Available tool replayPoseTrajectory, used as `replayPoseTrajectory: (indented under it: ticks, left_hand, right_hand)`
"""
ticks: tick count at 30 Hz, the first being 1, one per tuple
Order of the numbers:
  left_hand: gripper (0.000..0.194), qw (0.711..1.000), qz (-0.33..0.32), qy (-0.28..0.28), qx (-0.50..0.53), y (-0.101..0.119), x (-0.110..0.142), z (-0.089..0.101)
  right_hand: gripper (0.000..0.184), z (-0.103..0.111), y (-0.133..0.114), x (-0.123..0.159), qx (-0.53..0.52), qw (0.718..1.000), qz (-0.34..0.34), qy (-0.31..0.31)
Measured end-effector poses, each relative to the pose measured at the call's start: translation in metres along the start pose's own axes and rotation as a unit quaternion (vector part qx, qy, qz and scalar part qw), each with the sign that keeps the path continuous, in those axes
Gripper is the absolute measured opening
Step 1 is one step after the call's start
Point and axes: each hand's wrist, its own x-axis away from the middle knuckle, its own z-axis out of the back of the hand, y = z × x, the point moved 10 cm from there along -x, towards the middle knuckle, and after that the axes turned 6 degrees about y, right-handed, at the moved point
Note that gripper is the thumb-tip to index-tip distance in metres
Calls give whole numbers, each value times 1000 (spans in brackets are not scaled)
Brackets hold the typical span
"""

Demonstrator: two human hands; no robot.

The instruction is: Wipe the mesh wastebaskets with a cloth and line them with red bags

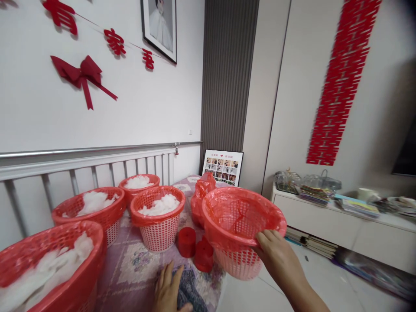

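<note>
My right hand point(271, 247) grips the near right rim of a plastic basket point(238, 266), fingers over the edge. The basket is lined with a thin red plastic bag point(227, 208) folded over its rim, and only the lining shows inside. It is slightly tilted at the table's right edge. My left hand point(169, 286) is open, its fingers stretched out beside or on a dark grey knitted cloth point(190, 288); contact cannot be told. Between the hands and the baskets stand two red ribbon rolls point(186, 242). A crumpled red plastic bag point(202, 193) stands behind them.
Several red-lined baskets point(160, 234) holding white fluffy stuffing point(162, 204) stand left on the table, which has a patterned purple cloth point(130, 277). A white radiator point(104, 173) runs behind. To the right are a low cabinet point(318, 216) with household items and a tiled floor point(247, 297).
</note>
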Motion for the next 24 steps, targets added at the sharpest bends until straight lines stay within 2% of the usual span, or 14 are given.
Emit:
replayPoseTrajectory:
  ticks: [6,11,15,20,24]
  left_hand:
    - [112,997,-58,-42,32,48,-85,-27]
    - [128,994,-55,-86,45,54,-134,-52]
    - [137,994,-8,-96,55,48,-155,-66]
    - [133,995,0,-92,40,58,-165,-65]
    - [139,993,8,-116,-2,64,-173,-69]
  right_hand:
    - [29,-29,-4,7,-16,1000,-8,-11]
    - [25,-44,-9,15,-28,999,-18,2]
    - [28,-47,-13,17,-39,999,-4,29]
    - [39,-43,-13,16,-59,997,0,48]
    - [39,-35,-12,15,-68,996,13,62]
